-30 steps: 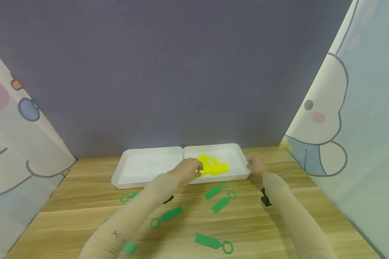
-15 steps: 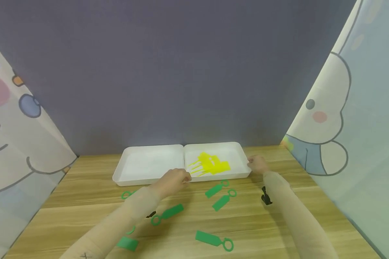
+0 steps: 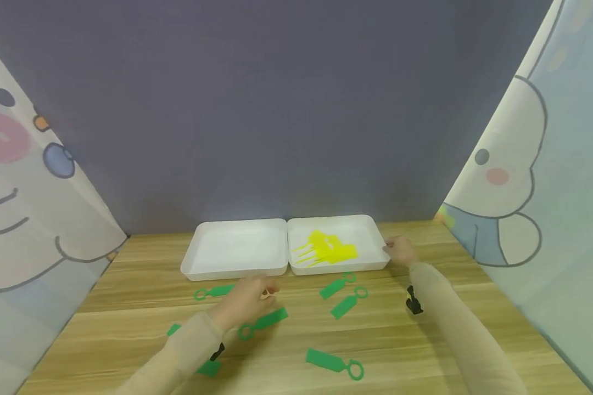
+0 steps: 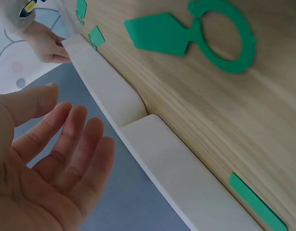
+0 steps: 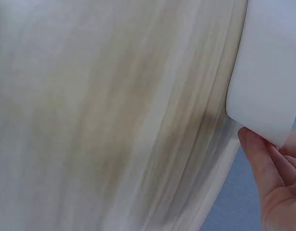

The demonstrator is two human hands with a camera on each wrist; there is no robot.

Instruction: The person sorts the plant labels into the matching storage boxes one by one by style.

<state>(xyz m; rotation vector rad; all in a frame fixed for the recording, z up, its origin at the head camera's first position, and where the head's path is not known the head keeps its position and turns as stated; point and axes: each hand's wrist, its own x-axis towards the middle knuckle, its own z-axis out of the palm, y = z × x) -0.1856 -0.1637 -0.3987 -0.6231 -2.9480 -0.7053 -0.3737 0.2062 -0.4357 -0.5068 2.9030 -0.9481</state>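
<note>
My left hand [image 3: 244, 302] hovers over the table below the left white tray, its fingers loosely bent and nothing in them. Just beneath it lies a flat green tag with a ring [image 3: 272, 318]; another green tag [image 3: 221, 291] sits by its far side. In the left wrist view the palm faces the camera, the thumb apart from the fingers. My right hand [image 3: 401, 252] pinches the right end of the right white tray [image 3: 338, 267]. Seen from the right wrist, fingertips [image 5: 251, 137] meet the tray's corner. Flat yellow pieces with thin strips [image 3: 332, 249] lie in that tray.
The left white tray [image 3: 237, 273] adjoins the right one and holds nothing visible. More green ring tags lie around: two close together [image 3: 344, 307] before the right tray, one [image 3: 324, 360] nearer the front. A dark backdrop [image 3: 286, 109] rises behind.
My left hand has withdrawn from the right tray toward the front left, uncovering the yellow pieces' strips. The right hand stays at the tray's end. The head view has shifted slightly.
</note>
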